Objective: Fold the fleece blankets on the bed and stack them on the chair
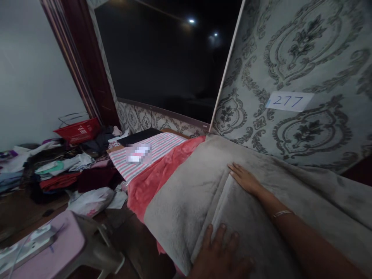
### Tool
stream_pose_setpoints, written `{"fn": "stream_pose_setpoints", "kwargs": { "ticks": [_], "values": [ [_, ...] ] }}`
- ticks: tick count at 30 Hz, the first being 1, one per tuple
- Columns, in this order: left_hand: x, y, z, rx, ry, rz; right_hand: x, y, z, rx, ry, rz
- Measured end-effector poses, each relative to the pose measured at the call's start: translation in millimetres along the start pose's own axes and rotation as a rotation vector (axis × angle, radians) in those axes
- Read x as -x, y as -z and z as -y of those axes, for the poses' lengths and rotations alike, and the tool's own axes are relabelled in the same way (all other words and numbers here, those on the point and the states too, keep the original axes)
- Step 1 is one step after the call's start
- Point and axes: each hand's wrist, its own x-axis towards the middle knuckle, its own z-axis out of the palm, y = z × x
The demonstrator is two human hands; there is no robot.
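A grey plush blanket (180, 193) is spread over a raised surface, with one layer folded back so its edge runs diagonally. My right hand (244, 178) lies flat on this folded layer near its far end, fingers stretched along the edge. Closer to me, my left hand (222, 252) rests on the same layer with its fingers spread; its wrist is out of frame. From beneath the grey fabric shows a coral-red plush cloth (168, 166), and under that a pink, grey and white striped cloth (162, 143).
A large television (171, 54) is on the patterned wall behind. Left are piles of clothes (61, 180), a red basket (78, 131) and a white plastic bag (91, 199). A pink stool (66, 240) holding a power strip (31, 242) stands front left. A blurred-out patch covers part of the striped cloth.
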Motion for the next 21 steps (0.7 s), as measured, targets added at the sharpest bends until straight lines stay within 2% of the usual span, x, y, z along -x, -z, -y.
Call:
{"fn": "stream_pose_setpoints", "kwargs": {
  "ticks": [3, 5, 8, 11, 14, 16, 18, 21],
  "values": [
    [-7.4, 24.2, 10.2, 0.119, -0.056, 0.198, 11.0, 19.3, 10.9, 0.074, -0.059, -0.085],
    [-11.0, 37.0, 15.9, 0.211, -0.038, 0.316, 28.3, 36.2, 15.2, 0.103, -0.059, -0.115],
    [-17.0, 46.5, 20.7, 0.277, 0.004, 0.382, 73.0, 61.4, 13.7, 0.084, -0.035, -0.084],
    [-31.6, 50.0, 17.0, 0.274, 0.021, 0.362, 132.1, 80.1, 8.6, 0.073, -0.04, 0.006],
    [-53.4, 55.8, -2.4, 0.328, -0.019, 0.315, 184.7, 89.3, 6.3, 0.048, -0.009, 0.094],
    [-63.7, 59.2, -23.7, 0.426, -0.136, 0.329, 207.2, 89.8, 4.4, 0.011, 0.014, 0.12],
    [-65.8, 57.6, -46.3, 0.499, -0.234, 0.37, 217.1, 86.6, 0.1, -0.025, 0.027, 0.125],
    [-56.1, 45.0, -69.9, 0.48, -0.207, 0.388, 213.0, 79.1, -10.7, -0.074, 0.027, 0.11]
  ]
}}
